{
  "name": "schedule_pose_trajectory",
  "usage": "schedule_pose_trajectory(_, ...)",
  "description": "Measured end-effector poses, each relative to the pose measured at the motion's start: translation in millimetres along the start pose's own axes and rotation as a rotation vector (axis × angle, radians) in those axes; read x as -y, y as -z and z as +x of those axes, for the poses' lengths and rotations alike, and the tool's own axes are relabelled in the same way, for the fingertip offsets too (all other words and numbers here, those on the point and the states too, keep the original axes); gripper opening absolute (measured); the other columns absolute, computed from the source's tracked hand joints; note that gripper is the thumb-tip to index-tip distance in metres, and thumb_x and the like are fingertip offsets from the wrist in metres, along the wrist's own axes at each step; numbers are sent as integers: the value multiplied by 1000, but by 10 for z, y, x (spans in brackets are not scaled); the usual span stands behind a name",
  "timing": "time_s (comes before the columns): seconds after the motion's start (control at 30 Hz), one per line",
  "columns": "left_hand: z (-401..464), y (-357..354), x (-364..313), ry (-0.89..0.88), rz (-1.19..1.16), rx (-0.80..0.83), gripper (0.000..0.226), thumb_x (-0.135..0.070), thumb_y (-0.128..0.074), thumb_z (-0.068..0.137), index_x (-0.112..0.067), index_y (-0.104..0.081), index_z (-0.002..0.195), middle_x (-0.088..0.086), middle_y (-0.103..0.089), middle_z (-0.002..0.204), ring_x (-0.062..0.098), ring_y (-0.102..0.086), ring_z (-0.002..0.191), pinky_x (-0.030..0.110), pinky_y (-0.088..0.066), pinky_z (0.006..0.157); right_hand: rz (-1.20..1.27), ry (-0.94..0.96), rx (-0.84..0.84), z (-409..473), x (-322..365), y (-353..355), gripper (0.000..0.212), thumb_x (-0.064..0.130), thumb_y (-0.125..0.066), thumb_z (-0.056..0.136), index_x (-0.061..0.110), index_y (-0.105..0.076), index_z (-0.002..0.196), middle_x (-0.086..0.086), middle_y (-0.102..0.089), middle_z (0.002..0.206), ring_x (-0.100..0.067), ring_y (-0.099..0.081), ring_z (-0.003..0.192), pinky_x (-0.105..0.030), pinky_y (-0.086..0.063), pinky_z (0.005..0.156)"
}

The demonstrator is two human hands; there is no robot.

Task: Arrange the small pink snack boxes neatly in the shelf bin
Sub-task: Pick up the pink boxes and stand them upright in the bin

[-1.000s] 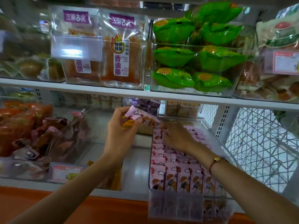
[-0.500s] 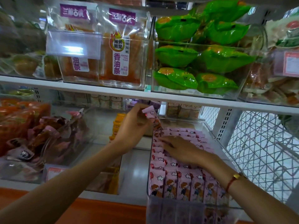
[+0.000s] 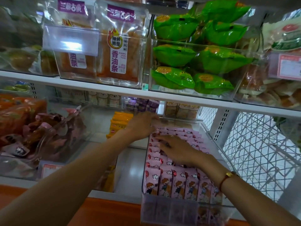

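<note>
A clear shelf bin (image 3: pixel 217 146) on the lower shelf holds rows of small pink snack boxes (image 3: pixel 177 183) printed with a cartoon child, standing upright and packed tight. My right hand (image 3: pixel 176 150) lies flat on the tops of the middle rows, fingers straight and pointing left. My left hand (image 3: pixel 143 125) reaches to the bin's back left corner. Its fingers curl down over a pink box there, which the hand mostly hides.
The upper shelf edge (image 3: pixel 179 98) hangs low over the bin's back. Yellow packets (image 3: pixel 120 123) stand just left of my left hand. A clear bin of brown and pink wrapped snacks (image 3: pixel 48 137) fills the left. White wire mesh (image 3: pixel 260 152) closes the right side.
My left hand has carried its pink box down from above the bin to the back left corner. My right hand has flattened onto the rows and slid slightly forward.
</note>
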State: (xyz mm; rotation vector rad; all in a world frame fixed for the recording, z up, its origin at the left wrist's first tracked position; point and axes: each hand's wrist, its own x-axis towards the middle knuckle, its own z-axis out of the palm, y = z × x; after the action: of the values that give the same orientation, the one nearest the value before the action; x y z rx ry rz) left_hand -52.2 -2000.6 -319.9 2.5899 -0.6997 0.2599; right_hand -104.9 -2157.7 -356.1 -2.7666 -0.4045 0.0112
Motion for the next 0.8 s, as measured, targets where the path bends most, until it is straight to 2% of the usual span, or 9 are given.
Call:
schedule_pose_trajectory(0.13,-505,-46,-42,83,-265,-270,35,-18,-59,91,-25,-55,125,-5,-60,121,14,-58,104,27,-48,77,49,59,-207,68,-20,7,30,22,-42,99,18,-59,124,-7,-61,124,-18,-59,102,-30,-48,84)
schedule_pose_trajectory(0.2,-850,-124,-61,139,-409,-245,34,-33,-58,93,-32,-51,126,-16,-58,115,1,-56,101,24,-48,82,-1,53,-262,167,-51,0,36,18,-41,99,21,-51,132,-9,-56,131,-20,-53,108,-36,-45,92)
schedule_pose_trajectory(0.3,-1202,-201,-105,180,-562,-148,32,-43,-50,95,-39,-50,126,-29,-54,108,-14,-51,96,23,-48,89,-159,-76,-50,348,-72,-28,45,27,-32,100,26,-34,145,-5,-27,155,-26,-25,140,-48,-23,111)
schedule_pose_trajectory(0.37,-1313,-208,-147,184,-650,-117,32,-41,-47,96,-41,-48,128,-31,-54,111,-12,-52,100,23,-48,91,-254,-126,67,420,-56,-33,47,35,-27,101,29,-27,148,-1,-12,159,-28,-7,145,-53,-10,114)
schedule_pose_trajectory(0.43,-1363,-195,-181,185,-681,-104,35,-41,-45,97,-41,-45,131,-30,-53,113,-6,-53,107,25,-48,93,-256,-149,96,455,-35,-28,49,39,-28,100,31,-25,148,0,-9,160,-30,-2,146,-56,-6,114)
schedule_pose_trajectory(0.5,-1373,-188,-182,184,-667,-109,37,-40,-45,97,-38,-45,134,-27,-54,117,-5,-53,107,23,-47,93,-242,-137,41,459,-5,-12,44,38,-37,98,29,-41,141,-5,-27,154,-32,-21,141,-55,-21,111)
schedule_pose_trajectory(0.6,-1358,-187,-159,182,-645,-128,38,-39,-48,96,-36,-47,134,-23,-56,122,-7,-54,103,18,-47,87,-158,-56,-214,429,78,0,23,31,-61,89,22,-69,108,-6,-63,118,-27,-55,113,-40,-46,93)
schedule_pose_trajectory(0.7,-1336,-190,-136,188,-636,-138,36,-42,-51,94,-35,-52,129,-23,-59,118,-7,-56,101,22,-50,87,17,-62,-373,376,153,16,13,22,-68,86,16,-72,97,-3,-68,106,-13,-59,92,-22,-44,79)
schedule_pose_trajectory(0.8,-1267,-138,-108,217,-621,-162,31,-45,-53,92,-35,-55,122,-29,-56,99,-11,-54,93,24,-50,84,434,-136,-543,259,269,177,11,19,-61,91,11,-64,99,-6,-67,106,-14,-61,92,-26,-52,83)
